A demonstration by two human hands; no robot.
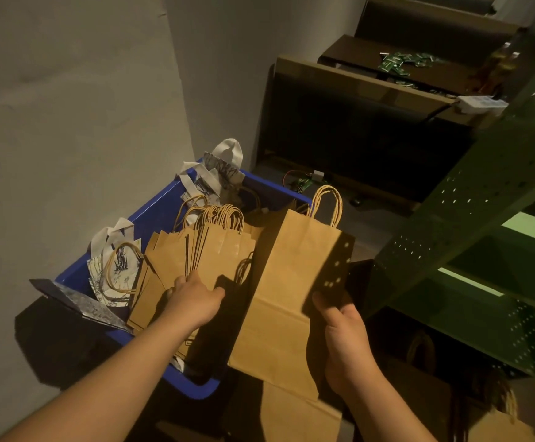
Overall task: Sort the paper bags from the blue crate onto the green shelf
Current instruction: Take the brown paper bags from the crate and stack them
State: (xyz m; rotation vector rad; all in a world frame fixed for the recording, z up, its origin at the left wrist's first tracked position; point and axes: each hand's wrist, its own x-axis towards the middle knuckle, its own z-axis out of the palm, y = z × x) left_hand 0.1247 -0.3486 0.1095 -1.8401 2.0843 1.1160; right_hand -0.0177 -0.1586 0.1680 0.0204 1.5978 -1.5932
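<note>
Right hand (344,339) grips held bag (291,298) | left hand (193,301) fingers in stacked bags (209,250)

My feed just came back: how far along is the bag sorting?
Early to midway. A few brown bags already lie low by the green shelf. The right hand holds one brown paper bag; the left hand reaches into the stack. The blue crate remains quite full.

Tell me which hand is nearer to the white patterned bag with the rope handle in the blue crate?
Left. The left hand rests on the stacked brown bags just right of the white patterned bag. The right hand grips a brown paper bag farther right.
</note>
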